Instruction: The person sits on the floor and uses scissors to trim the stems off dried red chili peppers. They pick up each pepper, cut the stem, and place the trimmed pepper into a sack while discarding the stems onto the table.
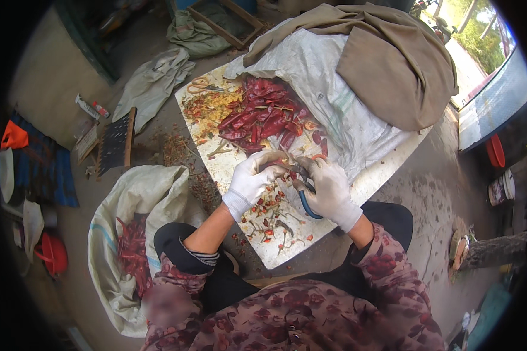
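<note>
My left hand (251, 177), in a white knit glove, pinches a dried red chili pepper (273, 164), mostly hidden by the fingers. In my right hand (329, 186), also gloved, is a cutting tool with a blue handle (306, 201), apparently scissors or snips. Its blades point toward the pepper at my left fingertips; whether they touch it is hidden. Just beyond both hands, a heap of dried red chili peppers (268, 118) spills from a white woven sack (309, 66) onto a pale board (274, 256). Cut stems and caps (276, 223) lie scattered below my hands.
Orange-handled scissors (198, 86) rest near the board's far left corner, beside yellow seeds (202, 107). Brown cloth (386, 74) drapes over the sack. By my left knee stands an open woven sack (110, 202) holding red peppers (134, 256). A wooden-framed screen (228, 22) lies behind.
</note>
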Motion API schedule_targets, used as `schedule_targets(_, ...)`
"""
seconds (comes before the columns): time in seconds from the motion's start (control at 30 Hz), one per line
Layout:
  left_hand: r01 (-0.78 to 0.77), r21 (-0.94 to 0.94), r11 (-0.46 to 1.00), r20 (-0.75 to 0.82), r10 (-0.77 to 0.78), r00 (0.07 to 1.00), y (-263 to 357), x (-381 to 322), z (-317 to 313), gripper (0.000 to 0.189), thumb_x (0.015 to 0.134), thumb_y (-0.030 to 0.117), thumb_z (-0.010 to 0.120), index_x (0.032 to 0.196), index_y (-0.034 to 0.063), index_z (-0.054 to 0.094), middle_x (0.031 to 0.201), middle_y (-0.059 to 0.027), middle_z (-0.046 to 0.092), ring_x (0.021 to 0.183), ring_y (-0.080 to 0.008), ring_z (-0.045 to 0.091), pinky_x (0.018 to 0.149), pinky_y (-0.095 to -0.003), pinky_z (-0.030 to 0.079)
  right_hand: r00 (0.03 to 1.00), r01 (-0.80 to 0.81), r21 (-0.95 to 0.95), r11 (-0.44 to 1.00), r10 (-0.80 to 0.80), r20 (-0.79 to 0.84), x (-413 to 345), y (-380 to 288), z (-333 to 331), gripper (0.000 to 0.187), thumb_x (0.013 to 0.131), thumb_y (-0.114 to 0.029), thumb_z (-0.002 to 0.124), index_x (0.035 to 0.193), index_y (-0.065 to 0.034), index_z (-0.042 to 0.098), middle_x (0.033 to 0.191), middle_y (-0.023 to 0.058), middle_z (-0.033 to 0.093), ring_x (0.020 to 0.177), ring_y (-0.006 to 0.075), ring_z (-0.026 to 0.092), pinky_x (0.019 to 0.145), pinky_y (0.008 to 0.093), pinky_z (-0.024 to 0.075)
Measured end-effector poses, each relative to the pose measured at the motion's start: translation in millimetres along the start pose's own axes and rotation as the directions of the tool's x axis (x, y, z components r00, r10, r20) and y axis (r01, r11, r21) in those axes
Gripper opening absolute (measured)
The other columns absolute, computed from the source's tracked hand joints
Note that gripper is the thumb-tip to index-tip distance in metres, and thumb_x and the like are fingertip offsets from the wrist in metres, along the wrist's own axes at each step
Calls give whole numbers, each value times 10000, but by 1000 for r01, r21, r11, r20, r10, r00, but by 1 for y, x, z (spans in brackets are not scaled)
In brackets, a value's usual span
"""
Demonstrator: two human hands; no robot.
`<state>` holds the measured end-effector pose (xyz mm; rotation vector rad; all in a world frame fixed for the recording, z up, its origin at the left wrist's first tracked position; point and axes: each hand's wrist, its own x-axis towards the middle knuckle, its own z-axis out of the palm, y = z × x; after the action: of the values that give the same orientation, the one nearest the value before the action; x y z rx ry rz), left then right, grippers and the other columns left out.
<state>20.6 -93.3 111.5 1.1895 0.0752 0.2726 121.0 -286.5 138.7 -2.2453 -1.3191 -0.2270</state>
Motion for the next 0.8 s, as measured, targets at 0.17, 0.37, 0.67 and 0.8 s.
schedule_targets(0.17, -12, 45, 999, -8, 13, 1000, -1, -3, -3, 547, 890, 214, 788, 1296, -79, 566, 1153, -123, 670, 1012, -184, 679, 924, -324, 547, 995, -34, 43, 999, 30, 96, 1, -4, 3, 412, 839, -257, 709, 1169, -16, 653, 886, 161, 635, 846, 358, 629, 747, 465, 466)
schedule_targets(0.37, 57, 163, 985, -100, -41, 994, 7, -2, -3, 408, 892, 32, 728, 1262, -77, 597, 1112, -132, 701, 954, -191, 712, 841, -287, 573, 995, 36, -58, 998, -31, 95, 4, -8, 6, 406, 848, -285, 681, 1183, -55, 668, 835, 142, 662, 756, 338, 658, 718, 453, 484)
schedule_targets(0.67, 111, 124, 986, -205, -84, 975, 20, -1, 0, 396, 892, 28, 705, 1263, -33, 580, 1015, -101, 700, 824, -171, 718, 675, -275, 597, 994, 74, -84, 994, -66, 86, 3, -14, 13, 352, 848, -239, 682, 1140, -43, 672, 675, 147, 660, 611, 319, 674, 566, 441, 507)
schedule_targets(0.8, 168, 131, 977, -190, -142, 971, 23, -2, -13, 453, 914, 83, 700, 1327, 2, 535, 1033, -89, 666, 782, -149, 698, 657, -264, 588, 993, -97, 124, 988, 104, -53, 10, -11, 16, 296, 884, -204, 660, 1128, -37, 667, 659, 175, 657, 593, 335, 678, 560, 425, 533)
